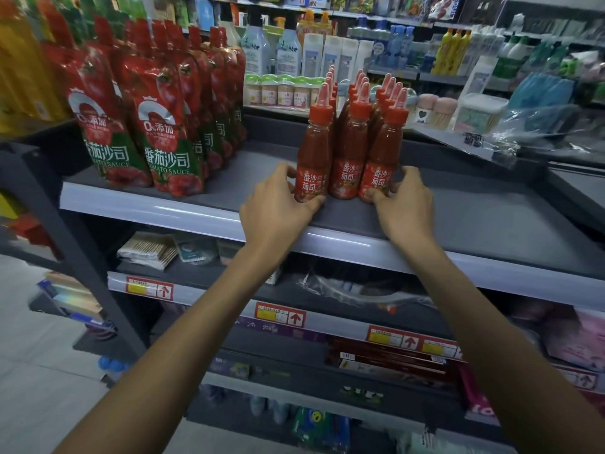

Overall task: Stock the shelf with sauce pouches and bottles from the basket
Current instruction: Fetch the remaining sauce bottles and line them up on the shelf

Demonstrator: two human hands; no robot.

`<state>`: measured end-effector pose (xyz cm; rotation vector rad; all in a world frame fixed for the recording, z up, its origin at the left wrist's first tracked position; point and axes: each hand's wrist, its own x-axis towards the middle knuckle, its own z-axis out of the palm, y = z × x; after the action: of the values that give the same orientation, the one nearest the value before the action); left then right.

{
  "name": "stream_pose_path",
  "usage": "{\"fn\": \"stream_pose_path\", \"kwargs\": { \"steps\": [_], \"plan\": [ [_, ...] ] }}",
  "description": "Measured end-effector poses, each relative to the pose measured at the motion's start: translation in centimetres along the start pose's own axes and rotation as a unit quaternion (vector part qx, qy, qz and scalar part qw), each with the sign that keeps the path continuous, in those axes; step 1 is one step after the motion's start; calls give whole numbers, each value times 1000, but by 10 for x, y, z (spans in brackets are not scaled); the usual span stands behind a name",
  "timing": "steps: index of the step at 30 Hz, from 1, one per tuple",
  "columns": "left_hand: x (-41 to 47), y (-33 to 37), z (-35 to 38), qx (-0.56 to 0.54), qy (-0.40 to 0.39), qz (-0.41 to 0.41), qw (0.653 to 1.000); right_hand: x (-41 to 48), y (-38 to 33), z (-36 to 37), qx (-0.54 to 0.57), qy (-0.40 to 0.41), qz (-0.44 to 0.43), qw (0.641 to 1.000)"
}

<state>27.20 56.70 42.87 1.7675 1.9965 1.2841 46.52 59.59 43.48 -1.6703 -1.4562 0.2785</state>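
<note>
Several red tomato sauce bottles stand in three rows on the grey top shelf (474, 217). My left hand (278, 204) grips the base of the front left bottle (314, 158), thumb in front and fingers behind. My right hand (404, 201) grips the base of the front right bottle (381, 158) the same way. The front middle bottle (348, 155) stands between them, untouched. To the left, several red tomato sauce pouches (163, 126) stand upright in two rows on the same shelf. The basket is out of view.
Bare shelf surface lies to the right of the bottles. Behind the shelf are rows of white and blue bottles (330, 57) and small jars (281, 90). Lower shelves hold cotton swabs (147, 250), boxes and price tags (281, 314). Grey floor lies at the lower left.
</note>
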Motion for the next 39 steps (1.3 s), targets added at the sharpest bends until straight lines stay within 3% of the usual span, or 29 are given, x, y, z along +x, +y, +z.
{"fn": "stream_pose_path", "kwargs": {
  "steps": [18,26,29,32,34,36,39],
  "plan": [
    [-5,-2,4,-2,28,16,999,-2,1,5,-18,41,5,999],
    [-5,-4,3,32,17,28,999,-8,-3,-6,12,2,14,1000],
    [-21,-2,-6,138,89,91,982,-26,-3,-26,44,-16,-4,999],
    [-62,17,-11,88,138,190,968,-71,14,-62,99,10,-48,994],
    [-100,35,0,-8,88,240,967,-113,39,-93,135,40,-70,988],
    [-142,52,17,-108,-15,244,964,-160,74,-124,145,73,-58,985],
    [-208,70,57,-212,-169,222,937,-231,143,-160,127,78,45,988]
  ]
}}
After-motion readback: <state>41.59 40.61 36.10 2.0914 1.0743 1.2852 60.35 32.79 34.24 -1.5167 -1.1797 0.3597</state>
